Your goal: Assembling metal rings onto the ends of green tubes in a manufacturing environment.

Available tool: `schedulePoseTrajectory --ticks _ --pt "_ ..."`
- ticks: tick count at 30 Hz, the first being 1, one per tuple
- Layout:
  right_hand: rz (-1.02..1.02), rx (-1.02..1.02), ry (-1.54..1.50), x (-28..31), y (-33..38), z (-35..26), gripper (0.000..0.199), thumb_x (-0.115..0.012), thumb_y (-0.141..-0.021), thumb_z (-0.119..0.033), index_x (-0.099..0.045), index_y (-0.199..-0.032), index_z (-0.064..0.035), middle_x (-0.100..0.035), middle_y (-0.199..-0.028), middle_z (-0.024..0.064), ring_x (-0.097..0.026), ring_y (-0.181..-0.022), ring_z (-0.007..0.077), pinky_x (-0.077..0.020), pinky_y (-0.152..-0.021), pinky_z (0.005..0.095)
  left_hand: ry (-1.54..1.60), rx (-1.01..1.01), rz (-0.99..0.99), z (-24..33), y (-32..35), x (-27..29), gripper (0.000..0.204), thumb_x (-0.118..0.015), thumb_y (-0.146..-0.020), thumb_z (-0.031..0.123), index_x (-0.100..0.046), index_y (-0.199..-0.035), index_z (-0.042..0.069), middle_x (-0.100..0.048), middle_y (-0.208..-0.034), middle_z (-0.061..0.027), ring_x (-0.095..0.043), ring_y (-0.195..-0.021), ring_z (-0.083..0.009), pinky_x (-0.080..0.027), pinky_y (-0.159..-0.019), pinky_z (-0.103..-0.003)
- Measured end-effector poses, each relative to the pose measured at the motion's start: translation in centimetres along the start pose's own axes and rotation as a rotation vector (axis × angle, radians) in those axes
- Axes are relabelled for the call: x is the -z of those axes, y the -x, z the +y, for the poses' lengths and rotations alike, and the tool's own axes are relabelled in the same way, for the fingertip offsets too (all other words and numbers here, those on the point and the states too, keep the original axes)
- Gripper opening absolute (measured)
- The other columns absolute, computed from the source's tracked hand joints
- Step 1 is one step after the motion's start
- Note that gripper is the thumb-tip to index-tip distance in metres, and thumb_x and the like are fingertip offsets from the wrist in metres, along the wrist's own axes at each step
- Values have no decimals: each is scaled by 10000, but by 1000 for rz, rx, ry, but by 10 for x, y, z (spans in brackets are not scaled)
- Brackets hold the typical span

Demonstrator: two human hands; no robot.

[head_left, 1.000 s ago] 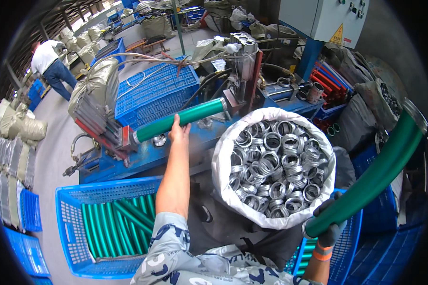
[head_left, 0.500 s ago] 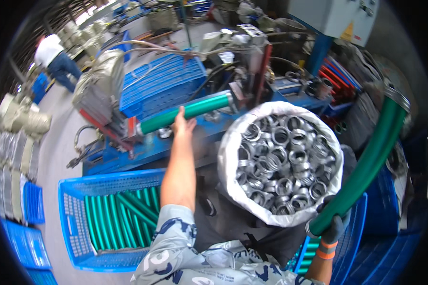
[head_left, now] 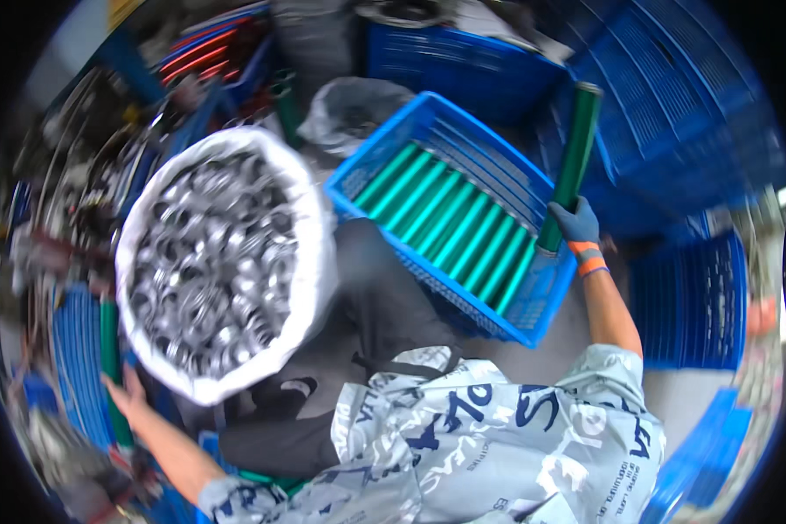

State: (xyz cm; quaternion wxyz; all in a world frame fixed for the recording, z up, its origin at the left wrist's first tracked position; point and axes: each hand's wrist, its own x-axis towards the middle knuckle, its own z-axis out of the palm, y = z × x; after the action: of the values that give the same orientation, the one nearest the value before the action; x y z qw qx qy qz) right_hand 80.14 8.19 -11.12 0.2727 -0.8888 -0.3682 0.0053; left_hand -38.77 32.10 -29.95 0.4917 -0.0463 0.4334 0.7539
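Observation:
My right hand (head_left: 575, 220), in a blue glove with an orange cuff, is shut on the lower end of a long green tube (head_left: 573, 148). The tube stands tilted above the right corner of a blue crate (head_left: 533, 325). Several green tubes (head_left: 445, 218) lie side by side in that crate. My left hand (head_left: 124, 393) is bare, far out at the lower left with its fingers spread against another green tube (head_left: 108, 341). Between the hands stands a white sack (head_left: 316, 262) full of metal rings (head_left: 210, 262).
Stacked blue crates (head_left: 690, 297) fill the right side and the top (head_left: 463, 52). A grey plastic bag (head_left: 351, 113) lies behind the sack. Red and blue rods (head_left: 205, 57) and blurred machine parts (head_left: 44, 236) crowd the left.
The view has swung right. My right hand has carried its green tube over the crate of tubes. My left hand stays by the other green tube, which now sits at the far left.

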Motion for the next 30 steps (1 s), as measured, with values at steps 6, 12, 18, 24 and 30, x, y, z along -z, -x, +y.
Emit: schedulePoseTrajectory --ticks 6,12,18,24,30 --pt "-330 -317 103 -73 94 134 819 -857 -876 -587 -727 -1475 -43 -811 -1324 270 -792 -1226 424 -606 -1072 487 -390 -240 13 -1 68 4 753 -810 -1079 375 -505 -1564 -114 -650 -1509 -291 -664 -1427 -382 -584 -1206 -445" --pt "-420 -367 -219 -259 83 115 746 -890 -868 -612 -827 -1213 46 -848 -1013 204 -825 -888 332 -651 -845 448 -578 -415 46 -84 145 8 589 -738 -1125 287 -562 -1568 -58 -672 -1524 -230 -691 -1408 -384 -552 -1192 -497" --pt "-557 -357 -324 -396 2 -25 827 -880 -856 -655 -817 -1219 86 -834 -1132 263 -812 -1049 376 -627 -943 460 -907 -536 124 -83 240 53 537 -748 -1127 273 -606 -1566 -1 -757 -1379 -172 -797 -1151 -274 -656 -924 -367" --pt "-658 -366 -435 -524 -31 -60 940 -768 -947 -715 -746 -1395 112 -795 -1314 332 -785 -1214 455 -580 -1089 493 -1174 -543 270 -99 301 111 453 -779 -1106 250 -688 -1446 -34 -811 -1127 -141 -795 -987 -212 -641 -788 -317" --pt "-974 -601 -606 -556 4 -124 813 -722 -1021 -697 -784 -1323 55 -834 -1215 219 -842 -900 339 -656 -793 474 -1423 -588 468 -108 394 180 401 -790 -1092 183 -660 -1395 -46 -771 -1103 -109 -736 -873 -176 -608 -710 -291"
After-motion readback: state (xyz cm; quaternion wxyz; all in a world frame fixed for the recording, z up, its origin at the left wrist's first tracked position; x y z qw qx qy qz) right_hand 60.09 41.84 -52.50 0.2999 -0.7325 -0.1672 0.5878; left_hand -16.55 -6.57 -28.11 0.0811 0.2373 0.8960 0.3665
